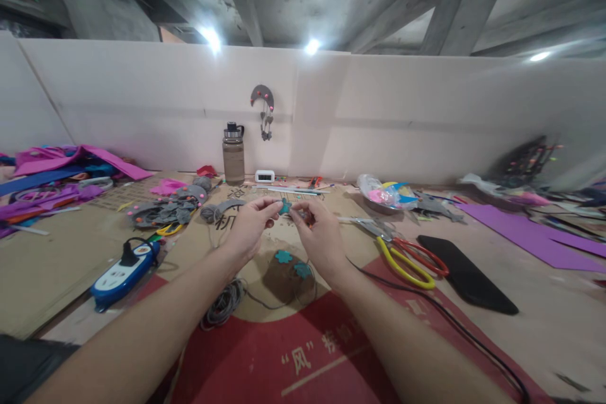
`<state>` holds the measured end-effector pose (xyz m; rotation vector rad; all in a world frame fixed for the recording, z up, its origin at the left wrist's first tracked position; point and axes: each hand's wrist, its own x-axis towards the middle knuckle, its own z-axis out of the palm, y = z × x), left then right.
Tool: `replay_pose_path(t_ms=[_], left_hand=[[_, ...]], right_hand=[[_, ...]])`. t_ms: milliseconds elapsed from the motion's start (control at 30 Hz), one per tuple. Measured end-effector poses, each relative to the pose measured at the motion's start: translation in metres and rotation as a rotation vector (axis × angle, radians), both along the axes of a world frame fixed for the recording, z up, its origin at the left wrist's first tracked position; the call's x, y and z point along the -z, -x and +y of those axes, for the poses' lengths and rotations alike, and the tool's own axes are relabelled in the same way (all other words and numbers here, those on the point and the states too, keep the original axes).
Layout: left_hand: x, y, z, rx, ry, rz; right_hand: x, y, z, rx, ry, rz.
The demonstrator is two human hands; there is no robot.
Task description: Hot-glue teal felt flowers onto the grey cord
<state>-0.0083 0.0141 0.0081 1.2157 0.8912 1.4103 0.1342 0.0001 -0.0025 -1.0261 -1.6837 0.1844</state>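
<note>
Between my two hands, above the cardboard, is a small teal felt flower (285, 206). My left hand (253, 224) pinches it from the left with thumb and forefinger. My right hand (319, 233) has its thumb and forefinger pressed together right beside the flower's other edge; what lies between those fingertips is too small to make out. Below the hands, two more teal flowers lie on the cardboard, one flower (283, 257) to the left and another flower (302, 270) to the right. A coil of grey cord (225, 303) rests under my left forearm, its loose end trailing toward the flowers.
Scissors (402, 259) with red and yellow handles and a black phone (466, 274) lie to the right. A blue-and-white power strip (125, 271) sits left. Behind stand a bottle (233, 158), a small clock (264, 176) and a bowl (379, 205). A black cable (440, 309) crosses the right side.
</note>
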Motion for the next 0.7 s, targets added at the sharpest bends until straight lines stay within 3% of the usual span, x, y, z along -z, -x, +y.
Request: replay_pose_path(t_ms=[700], left_hand=[[0.0012,-0.0005,-0.0004,-0.015,-0.050,0.082]], right_hand=[[0.0005,0.0024,-0.0003,-0.017,0.095,0.102]])
